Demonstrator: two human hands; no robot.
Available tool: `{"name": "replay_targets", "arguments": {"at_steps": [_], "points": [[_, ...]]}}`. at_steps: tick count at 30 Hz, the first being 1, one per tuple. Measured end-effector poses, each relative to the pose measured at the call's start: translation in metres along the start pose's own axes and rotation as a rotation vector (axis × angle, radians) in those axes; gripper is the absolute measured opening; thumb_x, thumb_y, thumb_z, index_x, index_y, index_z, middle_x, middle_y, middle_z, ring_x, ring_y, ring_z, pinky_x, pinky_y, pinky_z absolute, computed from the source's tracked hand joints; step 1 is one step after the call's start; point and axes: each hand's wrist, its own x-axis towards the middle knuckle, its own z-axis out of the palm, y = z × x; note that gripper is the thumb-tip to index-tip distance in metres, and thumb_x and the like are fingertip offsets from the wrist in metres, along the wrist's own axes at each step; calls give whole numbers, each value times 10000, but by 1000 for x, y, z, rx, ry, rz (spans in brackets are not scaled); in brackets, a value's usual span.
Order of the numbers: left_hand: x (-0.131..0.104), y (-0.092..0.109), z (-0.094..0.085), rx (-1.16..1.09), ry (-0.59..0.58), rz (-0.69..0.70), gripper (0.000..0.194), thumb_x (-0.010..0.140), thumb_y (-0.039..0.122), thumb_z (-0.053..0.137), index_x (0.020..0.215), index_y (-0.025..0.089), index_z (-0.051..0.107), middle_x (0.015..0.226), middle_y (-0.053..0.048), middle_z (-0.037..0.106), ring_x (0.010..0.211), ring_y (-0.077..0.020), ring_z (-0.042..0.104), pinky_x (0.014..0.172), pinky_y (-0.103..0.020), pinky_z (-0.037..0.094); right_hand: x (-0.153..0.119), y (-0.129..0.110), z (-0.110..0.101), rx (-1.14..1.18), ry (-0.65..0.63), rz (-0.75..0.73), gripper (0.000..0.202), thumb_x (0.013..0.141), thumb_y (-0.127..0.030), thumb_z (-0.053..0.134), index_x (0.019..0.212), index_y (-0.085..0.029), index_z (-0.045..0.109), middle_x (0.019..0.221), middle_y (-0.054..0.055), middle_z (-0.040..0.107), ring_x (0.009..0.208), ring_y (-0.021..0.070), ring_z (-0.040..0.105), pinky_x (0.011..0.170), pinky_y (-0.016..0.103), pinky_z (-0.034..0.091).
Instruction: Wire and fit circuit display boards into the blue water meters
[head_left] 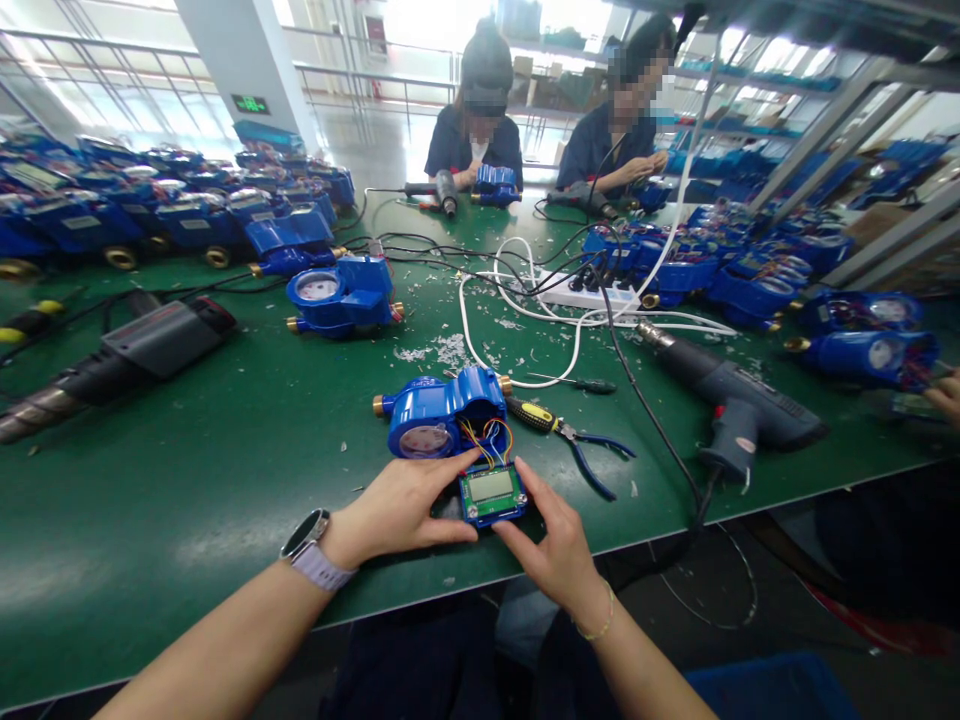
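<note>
1. My left hand (401, 505) and right hand (559, 550) grip opposite ends of a green rectangular circuit board in a blue plastic frame (492, 487), thumbs at its near edge; neither is clearly nearer.
2. I see the board between them, its long axis running left to right, right end slightly farther away; its grey display faces up.
3. Thin orange, white and blue wires (501, 440) link its far edge to the open cavity of a blue meter housing with brass ends (427, 405), lying just beyond, also lengthwise left to right.
4. Yellow-and-black-handled pliers (534, 415) lie right of the housing on the green surface (225, 500).
</note>
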Motion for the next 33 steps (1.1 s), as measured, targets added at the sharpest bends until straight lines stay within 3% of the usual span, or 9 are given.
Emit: {"name": "replay_targets", "arguments": {"at_steps": [10, 18, 22, 27, 33], "points": [[3, 9, 5, 16, -13, -106, 873, 791, 658, 615, 1432, 117, 372, 1228, -225, 663, 1092, -385, 664, 886, -502, 548, 1, -1, -1, -8, -2, -17, 607, 918, -379, 606, 1446, -160, 401, 1220, 165, 661, 1058, 267, 663, 855, 394, 560], [2, 7, 10, 17, 15, -69, 799, 857, 591, 576, 1456, 107, 361, 1244, -231, 653, 1100, -371, 663, 897, -493, 545, 1, -1, 0, -17, 7, -10, 602, 921, -375, 601, 1442, -141, 407, 1214, 174, 662, 1048, 276, 666, 845, 402, 559], [1, 8, 7, -78, 2, -99, 766, 865, 562, 578, 1465, 135, 365, 1240, -195, 665, 1090, -337, 668, 922, -475, 531, 0, -2, 1, -17, 9, -14, 611, 923, -362, 599, 1456, -154, 386, 1212, 165, 663, 1038, 269, 669, 848, 397, 559], [3, 13, 0, -271, 45, -184, 483, 995, 354, 331, 1409, 148, 472, 1310, -140, 635, 1162, -266, 625, 1000, -425, 476, 0, -3, 1, -19, 18, -22, 627, 924, -349, 601, 1472, -164, 359, 1215, 162, 660, 1047, 269, 664, 856, 398, 557], [7, 14, -2, -347, 49, -256, 444, 994, 343, 331, 1288, 158, 608, 1062, -97, 741, 961, -213, 681, 875, -334, 505, -2, -1, 1, -29, 46, -48, 615, 912, -324, 621, 1460, -177, 383, 1176, 158, 672, 989, 277, 675, 830, 415, 562]]}}
